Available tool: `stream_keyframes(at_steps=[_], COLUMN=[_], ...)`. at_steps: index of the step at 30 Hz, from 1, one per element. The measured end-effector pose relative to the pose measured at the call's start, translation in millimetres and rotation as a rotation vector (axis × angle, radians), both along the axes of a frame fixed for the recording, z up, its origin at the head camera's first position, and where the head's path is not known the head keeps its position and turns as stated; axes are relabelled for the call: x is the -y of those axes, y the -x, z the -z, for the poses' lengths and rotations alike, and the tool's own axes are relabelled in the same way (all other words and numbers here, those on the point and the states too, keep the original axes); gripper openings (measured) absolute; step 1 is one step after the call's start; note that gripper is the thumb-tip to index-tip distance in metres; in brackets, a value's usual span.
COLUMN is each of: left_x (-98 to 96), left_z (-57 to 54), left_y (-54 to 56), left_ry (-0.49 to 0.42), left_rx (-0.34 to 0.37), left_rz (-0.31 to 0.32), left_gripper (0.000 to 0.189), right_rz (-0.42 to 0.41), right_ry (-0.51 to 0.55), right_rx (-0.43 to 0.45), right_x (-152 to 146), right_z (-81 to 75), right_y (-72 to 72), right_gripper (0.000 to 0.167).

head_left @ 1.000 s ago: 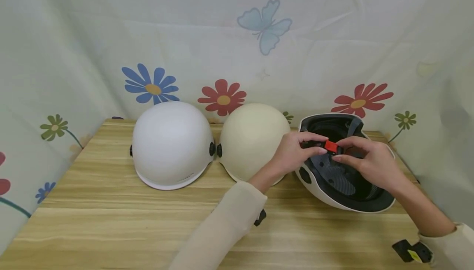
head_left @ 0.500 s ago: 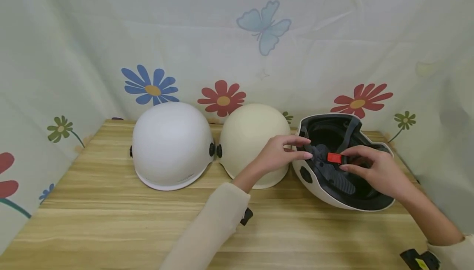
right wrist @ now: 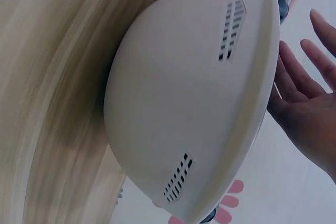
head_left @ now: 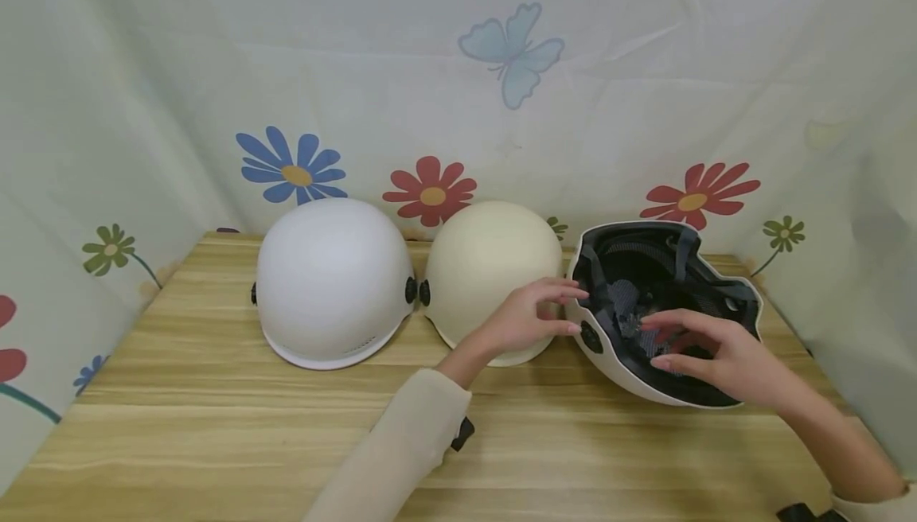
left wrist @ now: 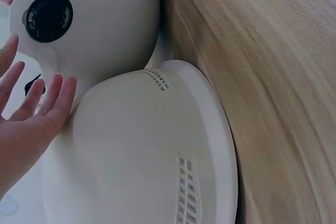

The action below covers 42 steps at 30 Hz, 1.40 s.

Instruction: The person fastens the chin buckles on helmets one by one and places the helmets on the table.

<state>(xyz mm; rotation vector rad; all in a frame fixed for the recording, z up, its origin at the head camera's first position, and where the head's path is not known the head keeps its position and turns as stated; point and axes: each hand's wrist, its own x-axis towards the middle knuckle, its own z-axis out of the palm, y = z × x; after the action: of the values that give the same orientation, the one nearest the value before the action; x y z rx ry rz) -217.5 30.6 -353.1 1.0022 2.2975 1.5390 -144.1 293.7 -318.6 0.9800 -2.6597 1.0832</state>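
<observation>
An off-white helmet (head_left: 622, 375) lies upside down at the right of the table, its black padded inside facing up. Dark straps (head_left: 683, 258) run along the interior; the red buckle is out of sight. My left hand (head_left: 526, 317), fingers spread and holding nothing, is at the helmet's left rim, in front of the cream helmet (head_left: 487, 255). Over the opening, my right hand (head_left: 727, 359) has its fingers loosely bent, with nothing between them. The right wrist view shows the upturned shell (right wrist: 184, 77) with its vent slots, the right hand (right wrist: 310, 106) beside its rim.
A white helmet (head_left: 333, 283) sits dome up at the left, close beside the cream one. All three stand in a row on the wood-grain table (head_left: 236, 434). Behind hangs a curtain (head_left: 358, 68) printed with flowers and a butterfly.
The right hand has let go of the red buckle, which has gone from view, and has come slightly lower. The left hand released it earlier and drew back left to the helmet's rim.
</observation>
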Motion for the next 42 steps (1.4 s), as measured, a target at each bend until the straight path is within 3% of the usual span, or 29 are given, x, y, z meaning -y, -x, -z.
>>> stream_keyframes(at_steps=[4,10,13,16,21,30,37,42], left_x=[-0.8,-3.4,-0.9,-1.7,-6.6,-6.1,-7.9,-9.5], left_z=[3.9,12.8,2.6,5.2,25.9,32.5,34.7,34.3], left_y=[-0.9,-1.7,-10.4,-12.2,-6.3,-7.5,-7.0,-7.0], left_ry=[-0.010,-0.053,-0.075,-0.080,-0.066,-0.082,-0.106,-0.122], left_rx=[0.010,0.038,0.078,0.119,0.144,0.119,0.125,0.140], left_rz=[-0.002,0.006,0.022,0.023,0.007,0.009,0.041,0.042], left_gripper=[0.046,0.050,0.054,0.062,0.071,0.076,0.078,0.081], right_rz=[-0.063,-0.045,-0.039,-0.037,-0.057,-0.015,-0.068,-0.064], right_ry=[-0.031,-0.089,-0.112,-0.131,-0.138,-0.136,-0.131,-0.136], right_rx=[-0.027,-0.018,-0.012,-0.001,-0.023,-0.096,-0.151,-0.140], right_x=[3.2,6.7,7.3,6.9,5.8,6.5,9.4,11.0], right_z=[4.8,11.3,14.7,17.2,19.0,12.8,6.6,3.7], right_y=[-3.9,-7.6,-8.4,-9.5,-10.3,-7.1,0.7,2.5], right_gripper=[0.051,0.051,0.051,0.053,0.055,0.053,0.051,0.047])
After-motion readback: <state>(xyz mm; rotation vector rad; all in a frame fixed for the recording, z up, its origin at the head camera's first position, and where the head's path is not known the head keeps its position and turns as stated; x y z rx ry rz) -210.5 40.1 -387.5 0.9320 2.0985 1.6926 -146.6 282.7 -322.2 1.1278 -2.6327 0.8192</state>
